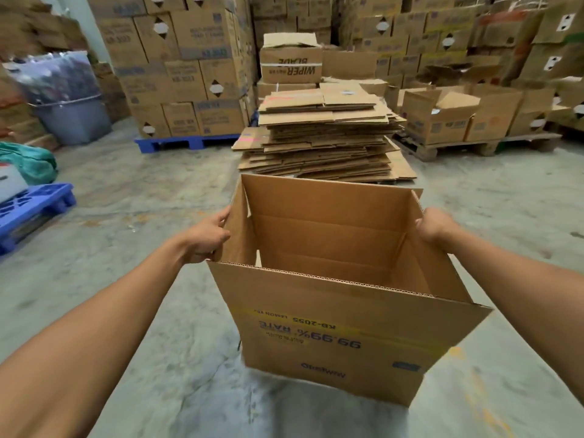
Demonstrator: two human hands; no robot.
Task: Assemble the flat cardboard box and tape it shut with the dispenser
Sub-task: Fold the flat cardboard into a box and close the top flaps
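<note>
A brown cardboard box [335, 336] is opened into its square shape and held above the concrete floor, its top flaps standing up and its printing upside down on the near wall. My left hand [207, 237] grips the left flap of the box. On the opposite side, my right hand [434, 227] grips the right flap. Inside, the bottom flaps look folded in. No tape dispenser is in view.
A tall pile of flattened cardboard [325, 137] lies straight ahead. Stacked cartons on a blue pallet [186, 142] and a wooden pallet [458, 148] line the back. A grey bin [72, 118] and another blue pallet [31, 210] are at left.
</note>
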